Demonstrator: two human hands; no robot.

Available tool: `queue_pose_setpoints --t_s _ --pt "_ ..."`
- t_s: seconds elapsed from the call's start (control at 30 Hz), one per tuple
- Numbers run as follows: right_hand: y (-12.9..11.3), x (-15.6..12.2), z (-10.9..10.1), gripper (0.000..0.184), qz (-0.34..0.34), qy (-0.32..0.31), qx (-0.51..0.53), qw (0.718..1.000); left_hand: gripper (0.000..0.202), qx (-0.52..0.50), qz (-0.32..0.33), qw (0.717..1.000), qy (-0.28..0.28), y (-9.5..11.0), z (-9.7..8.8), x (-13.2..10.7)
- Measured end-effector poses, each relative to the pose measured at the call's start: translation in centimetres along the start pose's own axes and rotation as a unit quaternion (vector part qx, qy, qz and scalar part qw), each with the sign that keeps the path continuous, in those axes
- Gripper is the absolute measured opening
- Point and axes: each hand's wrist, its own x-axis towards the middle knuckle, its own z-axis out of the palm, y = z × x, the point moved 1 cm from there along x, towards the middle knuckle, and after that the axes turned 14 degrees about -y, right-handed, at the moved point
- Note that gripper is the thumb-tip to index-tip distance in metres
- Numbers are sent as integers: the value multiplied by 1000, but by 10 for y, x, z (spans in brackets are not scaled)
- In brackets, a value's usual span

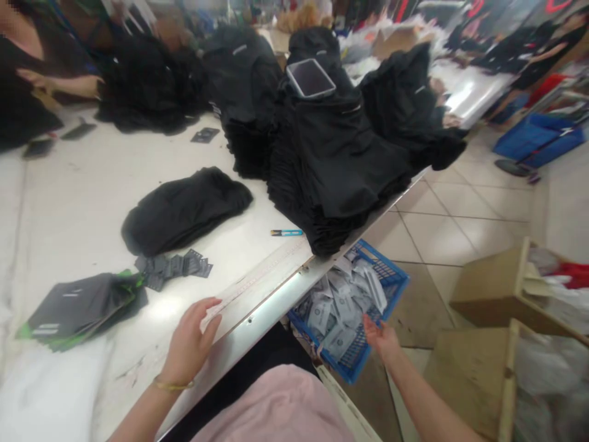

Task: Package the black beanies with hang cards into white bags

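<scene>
My left hand (191, 341) lies flat on the white table (83, 202) by its near edge, fingers stretched out beside a long ruler (257, 282). My right hand (381, 337) reaches down off the table to a blue basket (391, 294) full of small grey-white packets (343, 307). Its fingers are spread at the packets and hold nothing that I can see. A folded black garment (184, 209) lies in the middle of the table. Small dark tags (177, 267) lie in front of it. A stack of dark bags with green edges (78, 307) sits at the left.
Tall piles of black garments (331, 153) fill the back of the table, a tablet (310, 78) on top. A blue pen (286, 232) lies near the edge. Another person's arm (69, 83) is at the far left. Cardboard boxes (488, 344) stand on the tiled floor at right.
</scene>
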Motion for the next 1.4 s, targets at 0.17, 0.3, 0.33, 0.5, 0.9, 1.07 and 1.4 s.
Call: queue_pose_setpoints --t_s 0.17,0.3,0.33,0.5,0.9,1.07,1.4 --pt "-34 11 71 37 31 -109 56 992 31 94 -17 994 61 -36 -38 32" --pt "-99 29 141 31 31 -318 14 948 38 156 -77 981 91 -59 -80 86" --pt "-116 42 158 30 8 -324 -29 945 41 170 -100 977 86 -64 -89 101" --pt "-192 144 240 29 -208 -158 -285 922 40 200 -185 962 -1 -89 -113 150" --pt "-297 260 315 26 -454 -33 -374 808 24 172 -269 947 19 -118 -149 142" --pt "-324 203 303 25 -533 6 -307 789 30 147 -207 946 199 -81 -199 112" --pt "-137 9 182 27 -243 119 -151 951 30 127 -48 990 45 2 -56 -104"
